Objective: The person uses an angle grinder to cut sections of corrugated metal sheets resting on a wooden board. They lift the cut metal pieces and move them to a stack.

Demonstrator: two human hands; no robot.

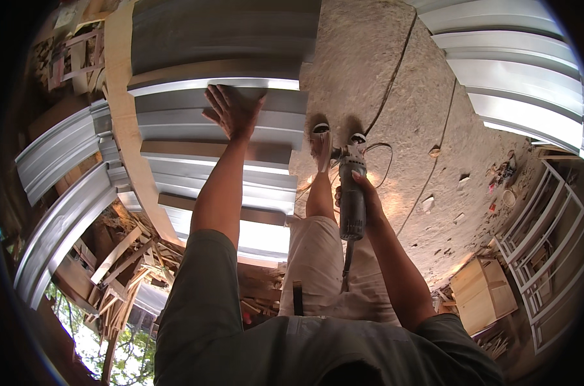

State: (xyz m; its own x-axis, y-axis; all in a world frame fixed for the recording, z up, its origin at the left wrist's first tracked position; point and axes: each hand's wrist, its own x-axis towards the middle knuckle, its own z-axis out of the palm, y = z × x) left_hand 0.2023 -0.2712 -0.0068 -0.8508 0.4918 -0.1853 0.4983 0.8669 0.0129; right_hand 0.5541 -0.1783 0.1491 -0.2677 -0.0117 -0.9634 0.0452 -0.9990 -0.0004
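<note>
I'm splaying left hand point(233, 114), seemingly steadying ribbed silver metal sheet point(176, 106), upper-left; right hand point(371, 197) gripping grey cylindrical power tool point(352, 209), mid-frame.

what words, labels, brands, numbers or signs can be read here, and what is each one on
No text can be read anywhere in this picture.
Power tool in the right hand: faint marks near its cord end, too small and blurred to tell whether they are lettering.
Ribbed metal sheets under the left hand: no lettering visible.
Wooden box at the right: no readable label.
</note>
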